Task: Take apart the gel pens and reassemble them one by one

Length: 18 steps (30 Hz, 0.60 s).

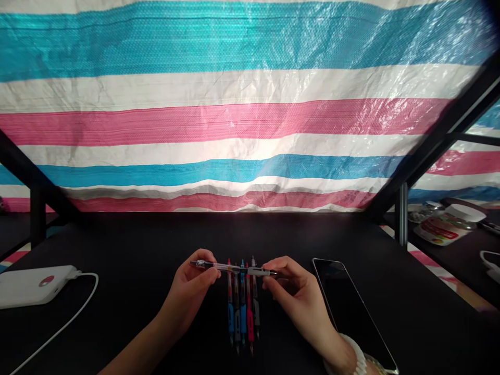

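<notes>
A clear pen with a grey grip [258, 271] is held level between my two hands, above the black table. My left hand [195, 284] pinches its clip end between thumb and fingers. At the tip end, the thumb and fingers of my right hand [295, 291] are closed on it. Beneath the held pen, several pens lie side by side on the table, pointing toward me. Among them are a blue-grip pen [230, 317], a pink-grip pen [250, 323] and a dark grey-grip pen [256, 312].
A black phone [353, 312] lies right of my right hand. At the left is a white power bank [35, 286] with a white cable [74, 317]. A jar with a white lid [449, 224] stands far right. Black frame bars slope up at both sides before a striped sheet [234, 122].
</notes>
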Each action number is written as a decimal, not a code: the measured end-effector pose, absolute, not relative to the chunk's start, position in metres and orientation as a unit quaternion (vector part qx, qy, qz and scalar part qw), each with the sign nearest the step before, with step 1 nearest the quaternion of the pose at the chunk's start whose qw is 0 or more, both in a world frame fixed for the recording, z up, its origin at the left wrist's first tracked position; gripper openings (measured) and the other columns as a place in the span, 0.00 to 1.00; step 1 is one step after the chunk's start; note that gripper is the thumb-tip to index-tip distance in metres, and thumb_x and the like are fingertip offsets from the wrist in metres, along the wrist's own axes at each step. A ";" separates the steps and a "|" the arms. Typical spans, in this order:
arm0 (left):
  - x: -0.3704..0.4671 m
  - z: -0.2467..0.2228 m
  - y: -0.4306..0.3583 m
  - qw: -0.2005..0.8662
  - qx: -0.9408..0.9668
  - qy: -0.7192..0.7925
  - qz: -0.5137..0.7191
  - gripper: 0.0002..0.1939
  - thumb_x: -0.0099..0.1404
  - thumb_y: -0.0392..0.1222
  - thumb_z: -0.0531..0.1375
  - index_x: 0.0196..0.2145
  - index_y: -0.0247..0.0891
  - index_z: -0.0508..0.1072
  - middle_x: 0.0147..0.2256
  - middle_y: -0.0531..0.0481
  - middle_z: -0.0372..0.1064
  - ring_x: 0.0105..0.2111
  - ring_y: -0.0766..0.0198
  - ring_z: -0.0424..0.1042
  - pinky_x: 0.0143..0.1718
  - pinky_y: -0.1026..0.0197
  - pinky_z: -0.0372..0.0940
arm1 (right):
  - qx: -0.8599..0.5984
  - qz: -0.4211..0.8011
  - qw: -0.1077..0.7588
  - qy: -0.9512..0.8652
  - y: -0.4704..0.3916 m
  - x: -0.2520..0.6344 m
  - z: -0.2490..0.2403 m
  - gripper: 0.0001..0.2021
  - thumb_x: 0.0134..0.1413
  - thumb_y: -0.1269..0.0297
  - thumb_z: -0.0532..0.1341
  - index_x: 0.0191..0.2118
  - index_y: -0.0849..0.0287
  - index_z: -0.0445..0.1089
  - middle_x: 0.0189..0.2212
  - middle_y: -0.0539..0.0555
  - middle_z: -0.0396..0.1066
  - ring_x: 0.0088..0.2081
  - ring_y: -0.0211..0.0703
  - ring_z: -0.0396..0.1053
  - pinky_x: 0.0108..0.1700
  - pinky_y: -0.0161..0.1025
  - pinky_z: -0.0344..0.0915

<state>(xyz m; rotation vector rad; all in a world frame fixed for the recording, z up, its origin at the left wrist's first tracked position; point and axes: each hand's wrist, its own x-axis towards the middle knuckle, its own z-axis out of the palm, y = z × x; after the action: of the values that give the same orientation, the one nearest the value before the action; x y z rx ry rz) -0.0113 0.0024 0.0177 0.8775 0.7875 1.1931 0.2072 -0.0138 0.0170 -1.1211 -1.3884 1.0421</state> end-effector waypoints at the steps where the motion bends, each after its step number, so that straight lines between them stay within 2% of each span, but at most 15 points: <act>1: -0.011 0.018 0.002 0.671 0.388 0.348 0.527 0.12 0.57 0.40 0.69 0.33 0.38 0.69 0.27 0.53 0.66 0.31 0.67 0.65 0.37 0.64 0.61 | -0.469 0.424 0.508 -0.584 -0.014 0.207 0.017 0.06 0.55 0.61 0.65 0.37 0.56 0.72 0.33 0.53 0.74 0.29 0.40 0.71 0.27 0.35 0.64; 11: -0.010 0.017 0.001 0.684 0.377 0.346 0.520 0.11 0.57 0.39 0.69 0.33 0.38 0.71 0.28 0.53 0.68 0.31 0.68 0.67 0.37 0.65 0.63 | -0.464 0.398 0.520 -0.596 -0.018 0.207 0.014 0.07 0.57 0.61 0.64 0.36 0.54 0.65 0.32 0.51 0.75 0.28 0.40 0.72 0.29 0.36 0.66; 18: -0.008 0.019 0.001 0.705 0.368 0.329 0.510 0.08 0.57 0.38 0.69 0.32 0.39 0.74 0.28 0.53 0.69 0.30 0.68 0.68 0.37 0.65 0.65 | -0.468 0.397 0.512 -0.601 -0.016 0.207 0.014 0.07 0.58 0.60 0.63 0.36 0.54 0.65 0.31 0.52 0.76 0.28 0.41 0.72 0.30 0.36 0.67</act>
<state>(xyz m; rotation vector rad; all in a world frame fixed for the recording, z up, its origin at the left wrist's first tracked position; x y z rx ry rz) -0.0078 0.0007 0.0189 0.8181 0.7308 1.1341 0.2073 -0.0160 0.0142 -1.1267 -1.4469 0.9546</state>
